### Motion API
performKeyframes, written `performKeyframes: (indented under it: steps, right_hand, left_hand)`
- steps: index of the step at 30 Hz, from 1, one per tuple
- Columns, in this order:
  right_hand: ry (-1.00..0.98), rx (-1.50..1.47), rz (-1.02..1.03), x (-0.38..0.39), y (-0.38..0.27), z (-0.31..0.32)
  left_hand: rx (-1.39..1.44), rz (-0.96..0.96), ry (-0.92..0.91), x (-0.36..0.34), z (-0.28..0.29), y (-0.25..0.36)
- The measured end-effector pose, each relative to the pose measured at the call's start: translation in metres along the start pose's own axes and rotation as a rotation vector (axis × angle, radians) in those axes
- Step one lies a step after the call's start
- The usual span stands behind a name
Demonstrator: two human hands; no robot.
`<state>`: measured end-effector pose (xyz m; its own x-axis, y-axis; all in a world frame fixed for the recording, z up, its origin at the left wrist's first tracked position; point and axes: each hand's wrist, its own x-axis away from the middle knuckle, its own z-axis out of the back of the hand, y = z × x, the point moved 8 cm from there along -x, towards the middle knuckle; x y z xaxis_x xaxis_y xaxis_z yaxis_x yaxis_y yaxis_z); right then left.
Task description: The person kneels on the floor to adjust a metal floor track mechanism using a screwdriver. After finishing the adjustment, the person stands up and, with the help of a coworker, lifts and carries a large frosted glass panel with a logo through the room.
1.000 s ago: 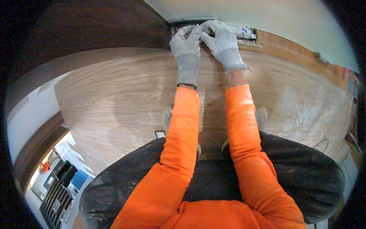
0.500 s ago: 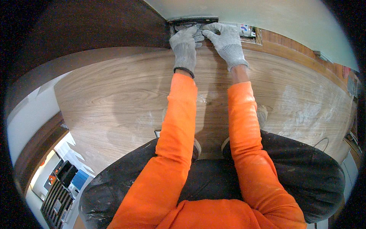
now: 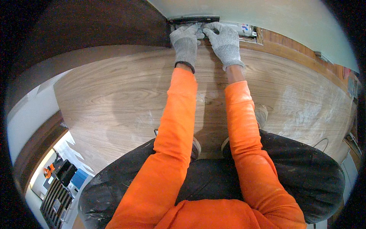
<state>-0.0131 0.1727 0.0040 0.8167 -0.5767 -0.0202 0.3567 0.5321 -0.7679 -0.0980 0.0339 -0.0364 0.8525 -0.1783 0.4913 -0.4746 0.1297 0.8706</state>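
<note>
Wood-grain floor (image 3: 114,87) is lying below left grip (image 3: 185,38) and right grip (image 3: 222,40), sitting curled beside a silvery unit (image 3: 246,29), seemingly for fingertip control; grasping what, I cannot tell

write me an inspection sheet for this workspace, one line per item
Surface: wood-grain floor, whitish smears at right
Job's things: silvery unit in a recess, partly hidden by the hands; black strip along its far side
Clutter: small object by the left knee, unidentifiable
Hands: left hand and right hand gray-gloved, at the recess; grip unclear
Cables: thin wire-like loop near the right knee
Surroundings: dark brown panel left, pale panel ahead
</note>
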Motion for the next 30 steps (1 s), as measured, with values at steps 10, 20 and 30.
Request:
performKeyframes:
  steps: [10, 20, 30]
  right_hand:
    - [0.155, -0.127, 0.014, 0.002, -0.021, 0.004]
    - [0.153, -0.190, 0.035, -0.002, -0.032, 0.024]
    - [0.014, -0.196, 0.018, -0.007, -0.021, 0.016]
  left_hand:
    - [-0.671, -0.665, 0.292, 0.047, -0.008, 0.034]
    - [-0.355, -0.215, 0.202, 0.013, 0.000, 0.009]
    - [-0.281, -0.151, 0.148, 0.028, 0.001, 0.007]
